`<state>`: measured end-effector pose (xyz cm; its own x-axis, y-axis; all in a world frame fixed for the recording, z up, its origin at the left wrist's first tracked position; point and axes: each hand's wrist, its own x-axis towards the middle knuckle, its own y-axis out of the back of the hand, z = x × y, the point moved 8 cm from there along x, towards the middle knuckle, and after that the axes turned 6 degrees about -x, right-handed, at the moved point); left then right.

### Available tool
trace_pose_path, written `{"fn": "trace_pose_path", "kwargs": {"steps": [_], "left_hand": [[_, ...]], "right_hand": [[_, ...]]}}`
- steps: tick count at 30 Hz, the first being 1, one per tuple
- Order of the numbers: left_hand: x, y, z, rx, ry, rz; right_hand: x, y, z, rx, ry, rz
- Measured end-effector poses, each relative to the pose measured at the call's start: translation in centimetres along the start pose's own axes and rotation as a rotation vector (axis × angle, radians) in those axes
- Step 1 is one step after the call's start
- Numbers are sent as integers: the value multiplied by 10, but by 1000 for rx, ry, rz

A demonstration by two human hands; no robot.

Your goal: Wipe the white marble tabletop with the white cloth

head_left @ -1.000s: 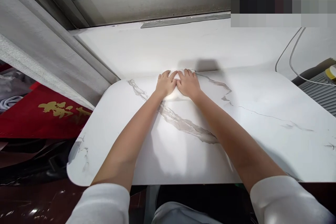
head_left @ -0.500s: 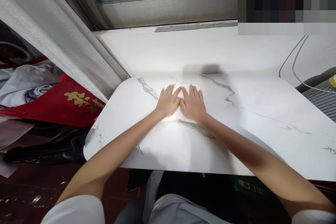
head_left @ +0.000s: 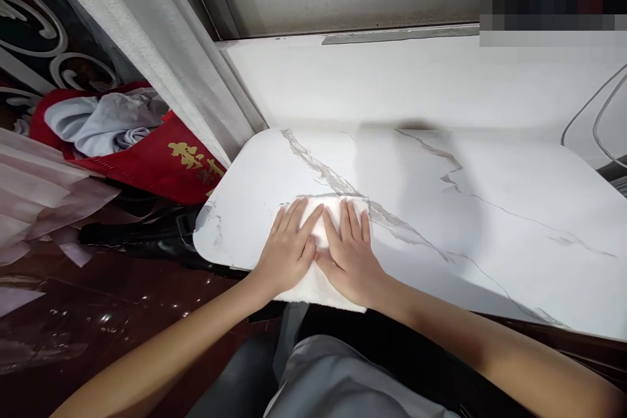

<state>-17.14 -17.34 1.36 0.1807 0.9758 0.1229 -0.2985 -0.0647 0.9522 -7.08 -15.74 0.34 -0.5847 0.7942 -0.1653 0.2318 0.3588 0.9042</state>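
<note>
A white cloth (head_left: 321, 284) lies flat on the white, grey-veined tabletop (head_left: 431, 196), its lower edge reaching the table's front edge. My left hand (head_left: 289, 248) presses on the cloth's left part, fingers stretched out and slightly spread. Beside it, my right hand (head_left: 350, 251) rests flat on the right part with its fingers apart. The two thumbs nearly meet over the middle of the cloth. Neither hand grips the cloth; both palms face down, and they cover much of it.
A red bag (head_left: 147, 170) with folded light clothes stands left of the table, near a white curtain (head_left: 161, 46) and a black bag (head_left: 142, 241). Behind the table rise a white wall and a window frame (head_left: 353, 10). A thin cable (head_left: 595, 117) hangs at the right.
Both hands have drawn the cloth from the table's middle back towards its front edge, nearer my body. The view has shifted, showing more of the left side.
</note>
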Motion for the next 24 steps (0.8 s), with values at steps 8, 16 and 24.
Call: {"fn": "trace_pose_path", "kwargs": {"steps": [8, 16, 24], "left_hand": [[54, 4, -53, 5, 88, -43], [182, 7, -128, -22, 31, -25], [232, 16, -178, -30, -6, -26]], "right_hand": [[75, 20, 5, -8, -15, 25], [193, 56, 22, -143, -80, 334], [259, 66, 13, -172, -130, 391]]}}
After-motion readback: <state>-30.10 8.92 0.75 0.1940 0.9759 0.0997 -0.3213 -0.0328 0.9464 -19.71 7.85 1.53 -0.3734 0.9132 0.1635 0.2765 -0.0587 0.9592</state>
